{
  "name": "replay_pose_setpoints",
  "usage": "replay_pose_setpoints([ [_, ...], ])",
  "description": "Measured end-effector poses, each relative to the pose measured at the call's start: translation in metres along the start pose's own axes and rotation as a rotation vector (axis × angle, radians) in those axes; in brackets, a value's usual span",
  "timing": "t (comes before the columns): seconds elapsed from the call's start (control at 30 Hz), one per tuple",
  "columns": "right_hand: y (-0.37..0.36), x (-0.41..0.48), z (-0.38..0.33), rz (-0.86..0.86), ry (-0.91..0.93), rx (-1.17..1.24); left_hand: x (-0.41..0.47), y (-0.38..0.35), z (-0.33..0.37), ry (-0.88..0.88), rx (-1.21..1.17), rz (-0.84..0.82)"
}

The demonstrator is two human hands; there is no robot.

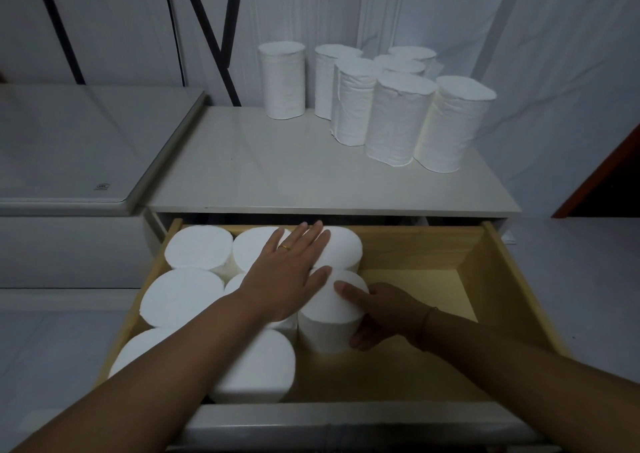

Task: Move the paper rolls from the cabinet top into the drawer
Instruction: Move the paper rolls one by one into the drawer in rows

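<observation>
**Down in the drawer: seating one more roll**

Against the right flank of the packed block, the right hand is clamped on a white cylindrical paper roll. Its thumb lies across the flat top and its fingers wrap the side wall low down. The roll stands upright on the floor of the open pale-wood drawer, touching its neighbours to the left and behind.

The left hand lies flat with fingers straight and together, a gold ring on one of them. It grips nothing; it rests on the tops of the packed rolls that fill the drawer's left half.

The step in hand looks like settling this roll into line. To do it well, the person would push it snug against the row while the flat hand keeps the others from tipping or riding up. The paper is soft, so a firm squeeze could dent the wall; a light sideways press should serve better. The right half of the drawer shows bare wood, so there is room for more columns.

Beyond the drawer, seven more white paper rolls stand upright in a close cluster at the back right of the glossy off-white cabinet top. By that count the task is about half done.
</observation>
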State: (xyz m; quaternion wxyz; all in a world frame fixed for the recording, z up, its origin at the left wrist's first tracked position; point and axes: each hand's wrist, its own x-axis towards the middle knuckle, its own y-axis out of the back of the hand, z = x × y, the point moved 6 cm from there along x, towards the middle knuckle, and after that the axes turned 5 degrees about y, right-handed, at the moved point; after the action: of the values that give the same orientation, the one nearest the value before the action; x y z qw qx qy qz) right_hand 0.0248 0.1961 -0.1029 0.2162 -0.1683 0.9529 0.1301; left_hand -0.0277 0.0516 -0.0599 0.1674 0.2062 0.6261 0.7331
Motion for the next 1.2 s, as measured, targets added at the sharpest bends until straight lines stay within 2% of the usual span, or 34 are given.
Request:
replay_pose_setpoints([
  [0.1, 0.002, -0.003, -0.005, -0.067, -0.053, -0.129, 0.0, 0.001, 0.001, -0.016, -0.027, -0.001],
  [0.23, 0.024, -0.006, -0.035, -0.117, -0.158, -0.533, 0.002, 0.016, -0.006, -0.041, -0.069, 0.058],
  [0.3, 0.04, -0.003, -0.074, -0.024, -0.069, -0.732, 0.006, 0.03, -0.014, -0.024, -0.083, 0.117],
  [0.37, 0.054, 0.004, -0.121, 0.167, 0.138, -0.843, 0.012, 0.047, -0.025, 0.024, -0.138, 0.194],
  [0.43, 0.064, 0.015, -0.158, 0.363, 0.341, -0.704, 0.023, 0.064, -0.038, 0.072, -0.162, 0.266],
  [0.5, 0.069, 0.035, -0.182, 0.478, 0.461, -0.478, 0.036, 0.077, -0.055, 0.118, -0.158, 0.305],
  [0.63, 0.064, 0.098, -0.209, 0.513, 0.544, -0.238, 0.07, 0.083, -0.098, 0.258, -0.138, 0.286],
  [0.9, 0.068, 0.212, -0.258, 0.659, 0.582, -0.222, 0.127, 0.046, -0.154, 0.385, -0.129, 0.052],
  [1.03, 0.078, 0.254, -0.271, 0.733, 0.569, -0.21, 0.142, 0.039, -0.163, 0.379, -0.076, 0.031],
  [1.2, 0.087, 0.29, -0.279, 0.832, 0.574, -0.175, 0.142, 0.036, -0.162, 0.362, -0.04, 0.082],
])
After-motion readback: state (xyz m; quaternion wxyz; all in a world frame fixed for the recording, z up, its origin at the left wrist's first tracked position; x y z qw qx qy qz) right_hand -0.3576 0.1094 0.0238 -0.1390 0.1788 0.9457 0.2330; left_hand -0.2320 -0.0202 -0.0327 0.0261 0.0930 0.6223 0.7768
